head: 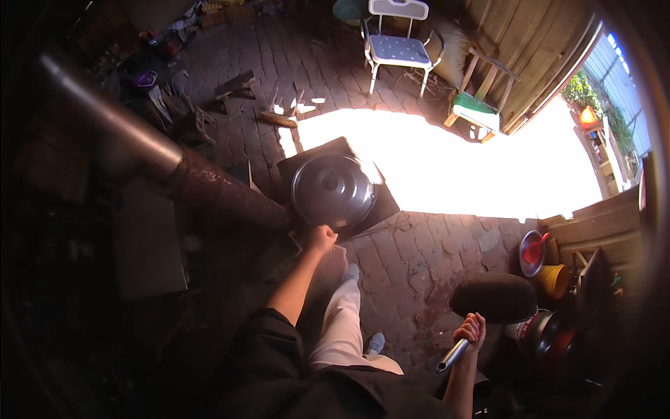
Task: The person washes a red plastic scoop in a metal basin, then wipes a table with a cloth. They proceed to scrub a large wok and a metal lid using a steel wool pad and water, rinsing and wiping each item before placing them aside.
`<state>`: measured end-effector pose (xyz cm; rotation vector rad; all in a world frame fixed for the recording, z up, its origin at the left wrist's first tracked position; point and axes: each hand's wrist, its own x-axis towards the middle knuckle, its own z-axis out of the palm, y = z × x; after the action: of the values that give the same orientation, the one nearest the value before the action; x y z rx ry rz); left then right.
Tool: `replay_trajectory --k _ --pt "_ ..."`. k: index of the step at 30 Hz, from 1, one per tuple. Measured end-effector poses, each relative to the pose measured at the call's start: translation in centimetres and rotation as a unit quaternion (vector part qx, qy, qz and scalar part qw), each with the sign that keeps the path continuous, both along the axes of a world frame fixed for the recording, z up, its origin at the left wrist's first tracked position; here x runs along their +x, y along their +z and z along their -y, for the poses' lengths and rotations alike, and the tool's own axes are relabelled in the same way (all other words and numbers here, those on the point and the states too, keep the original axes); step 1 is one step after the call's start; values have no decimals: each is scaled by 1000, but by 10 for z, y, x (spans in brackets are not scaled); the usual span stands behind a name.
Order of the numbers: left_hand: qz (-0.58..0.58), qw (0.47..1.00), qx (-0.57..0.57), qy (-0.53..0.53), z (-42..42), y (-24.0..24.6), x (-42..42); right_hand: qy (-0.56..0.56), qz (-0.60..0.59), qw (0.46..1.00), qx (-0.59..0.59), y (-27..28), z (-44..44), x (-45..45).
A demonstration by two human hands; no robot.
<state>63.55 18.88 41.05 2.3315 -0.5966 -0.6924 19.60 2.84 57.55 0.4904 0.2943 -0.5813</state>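
Note:
My right hand (472,331) is closed around the tubular metal handle (452,356) of a dark pan or wok (493,298), held out at the lower right. My left hand (321,240) is at the near edge of a round metal lid (334,189), its fingers curled; whether it grips anything there is too small to tell. Under the lid is a dark square stove (390,201), partly hidden. A thick stovepipe (225,191), rusty near the stove and shiny farther up, runs to the upper left.
Beyond the stove stand a white shower chair (400,50) and a wooden chair with a green seat (476,110). Low wooden pieces (277,119) lie on the brick floor. At right are a metal basin (525,254) with a red scoop (535,250), a yellow bucket (555,281) and another bucket (523,330).

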Motion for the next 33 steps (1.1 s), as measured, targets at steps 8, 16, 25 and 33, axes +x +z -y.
replay_trajectory --k 8,16,25,33 --pt "90 959 262 -57 91 -76 88 33 -155 984 77 -17 22 28" --pt "100 940 315 -88 118 -63 123 120 -211 967 80 -26 54 48" --pt "124 975 162 -88 69 -2 74 333 -292 896 -8 -82 132 54" --pt "40 984 75 155 -75 58 -40 486 -502 622 -352 -108 158 161"
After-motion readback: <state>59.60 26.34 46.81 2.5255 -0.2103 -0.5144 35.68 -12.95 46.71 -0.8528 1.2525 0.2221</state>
